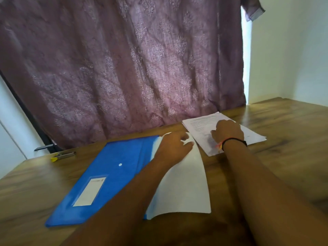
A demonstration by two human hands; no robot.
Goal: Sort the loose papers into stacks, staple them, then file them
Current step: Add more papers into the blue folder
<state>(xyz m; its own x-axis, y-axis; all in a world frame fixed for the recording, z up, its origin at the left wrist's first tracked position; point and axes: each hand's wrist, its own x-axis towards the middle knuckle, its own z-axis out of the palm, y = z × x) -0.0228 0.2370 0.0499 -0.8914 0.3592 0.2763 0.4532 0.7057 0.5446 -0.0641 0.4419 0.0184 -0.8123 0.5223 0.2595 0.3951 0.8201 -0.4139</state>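
A blank white sheet (184, 183) lies in the middle of the wooden table (284, 157), its left edge overlapping a blue plastic snap folder (106, 174). My left hand (173, 148) rests flat on the top of this sheet, fingers stretched to the right. A loose stack of printed papers (198, 125) sits further back on the right. My right hand (227, 132), with a dark band at the wrist, is on that stack with its fingertips bent down onto the top page. No sheet is lifted. A stapler (63, 155) with a yellow end lies at the far left.
A mauve patterned curtain (124, 68) hangs right behind the table's far edge. A white wall (292, 59) closes the right side. A dark bar (43, 147) sticks out by the stapler. Bare wood shows at the right and front left.
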